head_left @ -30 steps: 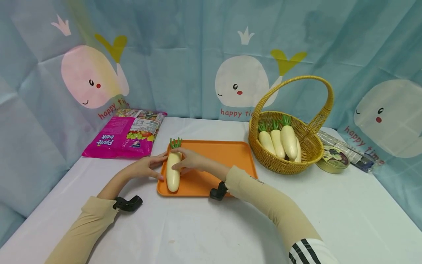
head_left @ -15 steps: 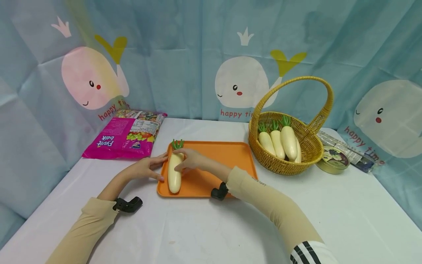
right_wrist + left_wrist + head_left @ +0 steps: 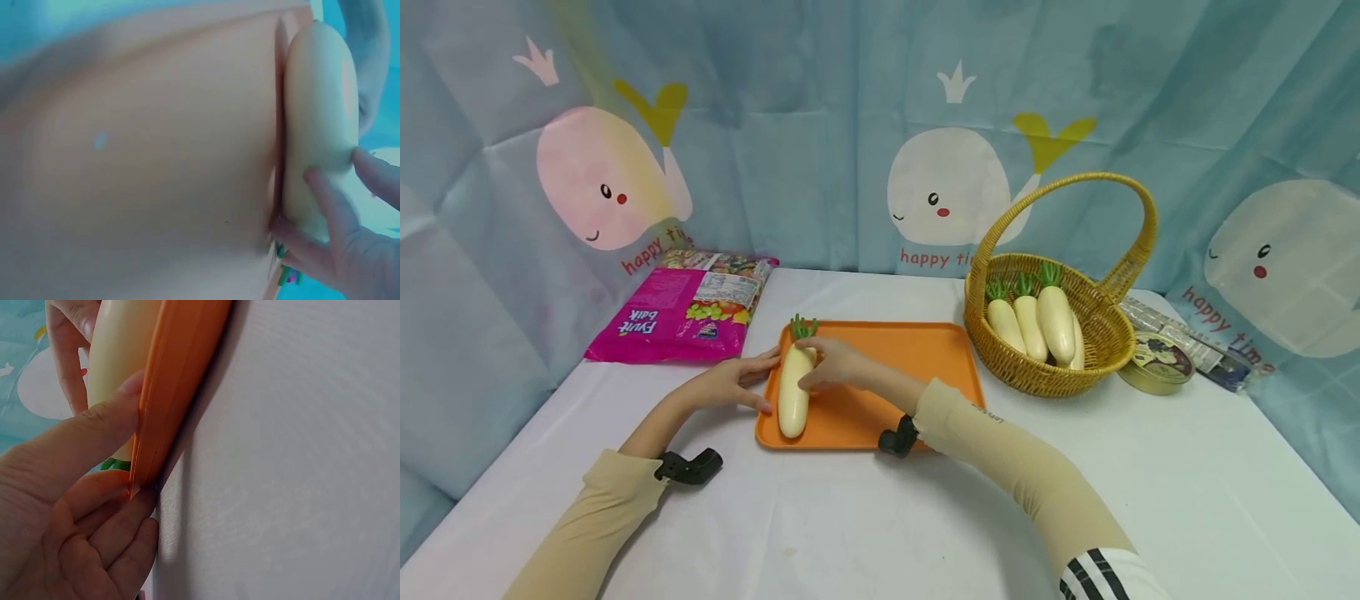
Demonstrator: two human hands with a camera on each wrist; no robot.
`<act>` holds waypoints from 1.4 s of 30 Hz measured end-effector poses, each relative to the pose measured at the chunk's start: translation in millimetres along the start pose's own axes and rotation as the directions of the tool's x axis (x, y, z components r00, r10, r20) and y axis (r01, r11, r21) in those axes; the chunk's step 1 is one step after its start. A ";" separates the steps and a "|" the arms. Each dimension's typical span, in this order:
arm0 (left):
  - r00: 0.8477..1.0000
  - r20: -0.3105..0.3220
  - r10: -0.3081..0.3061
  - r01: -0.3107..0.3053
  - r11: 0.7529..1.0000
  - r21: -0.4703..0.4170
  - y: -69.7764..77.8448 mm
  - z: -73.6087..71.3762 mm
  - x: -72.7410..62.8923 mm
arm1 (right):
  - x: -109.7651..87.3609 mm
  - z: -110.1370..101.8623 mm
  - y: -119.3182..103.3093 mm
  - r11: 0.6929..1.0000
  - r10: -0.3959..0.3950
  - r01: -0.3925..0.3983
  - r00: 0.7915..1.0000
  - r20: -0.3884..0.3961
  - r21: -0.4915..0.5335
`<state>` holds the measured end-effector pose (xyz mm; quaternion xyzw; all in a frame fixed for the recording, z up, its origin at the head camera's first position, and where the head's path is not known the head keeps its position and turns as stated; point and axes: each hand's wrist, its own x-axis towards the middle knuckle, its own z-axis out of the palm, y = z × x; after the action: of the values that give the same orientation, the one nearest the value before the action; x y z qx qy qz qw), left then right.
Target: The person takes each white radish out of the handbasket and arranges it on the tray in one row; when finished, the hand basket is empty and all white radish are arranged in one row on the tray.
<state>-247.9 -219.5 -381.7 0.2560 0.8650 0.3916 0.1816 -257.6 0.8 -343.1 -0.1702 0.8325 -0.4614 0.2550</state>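
Note:
A white radish (image 3: 794, 390) with a green leafy top lies lengthwise at the left side of the orange tray (image 3: 910, 350). My right hand (image 3: 835, 365) reaches across from the right and grips the radish near its leafy end. In the right wrist view, the fingertips (image 3: 319, 178) lie against the radish (image 3: 319, 106). My left hand (image 3: 733, 385) holds the tray's left edge. The left wrist view shows its thumb (image 3: 94, 434) on the tray rim (image 3: 178, 381), with the other fingers bent against the outer side near the corner.
A wicker basket (image 3: 1097, 333) with a tall handle holds several white radishes (image 3: 1056, 325) at the right. Beside it are a round tin (image 3: 1157, 362) and a silvery packet (image 3: 1187, 337). A pink fruit-print bag (image 3: 677, 308) lies back left, before a blue curtain (image 3: 820, 167).
The radish has shifted slightly on the tray, first a little to the right, then its lower end a little left, with my right hand on it. My left hand stays at the tray edge.

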 end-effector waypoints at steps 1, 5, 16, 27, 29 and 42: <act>1.000 -0.001 -0.001 0.001 1.000 0.002 -0.5 0.3 -0.4 | 0.3 0.5 0.3 1.000 0.000 0.000 1.000 -0.003 -0.026; 1.000 -0.004 -0.002 0.002 1.000 0.012 -1.3 1.0 -0.8 | -0.5 -1.1 1.7 0.997 0.001 0.000 1.000 0.008 -0.073; 1.000 0.003 -0.003 0.003 1.000 -0.021 1.4 0.9 0.7 | -7.1 -7.9 5.3 0.997 0.015 -0.018 0.998 0.055 0.071; 1.000 -0.007 0.007 -0.006 1.000 0.029 -2.2 0.7 1.2 | -5.1 -2.1 4.5 0.985 0.032 -0.036 0.999 0.029 0.166; 1.000 -0.014 0.009 -0.009 0.999 0.037 -4.0 -0.2 0.4 | -4.2 1.0 3.3 0.986 0.022 -0.025 1.000 0.023 0.167; 1.000 -0.010 0.023 -0.023 0.999 0.028 -2.1 0.9 1.0 | -13.8 -12.5 5.3 0.983 -0.013 0.004 0.999 0.051 0.183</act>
<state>-248.9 -219.6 -384.1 0.2664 0.8682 0.3830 0.1687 -253.9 19.3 -338.4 -0.1616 0.7790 -0.5323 0.2894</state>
